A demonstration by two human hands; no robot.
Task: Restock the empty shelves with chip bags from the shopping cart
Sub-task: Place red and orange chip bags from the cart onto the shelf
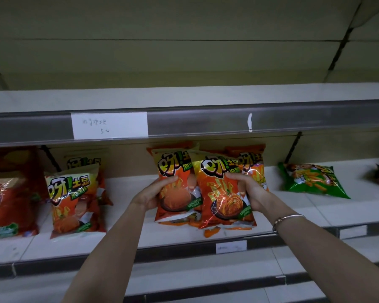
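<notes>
I see my left hand and right hand gripping upright orange chip bags on the shelf, green bag lying nearby.

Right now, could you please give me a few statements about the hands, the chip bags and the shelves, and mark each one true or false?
1. The left hand grips an orange chip bag standing on the middle shelf. True.
2. The right hand hangs free, clear of every bag. False: it holds the front orange chip bag.
3. A green chip bag lies flat, right of the held bags. True.
4. The top shelf is packed with bags. False: no bags show on it.
5. A bracelet sits on the right wrist. True.
6. The white price label is on the bottom shelf. False: it is on the top shelf's front rail.
</notes>
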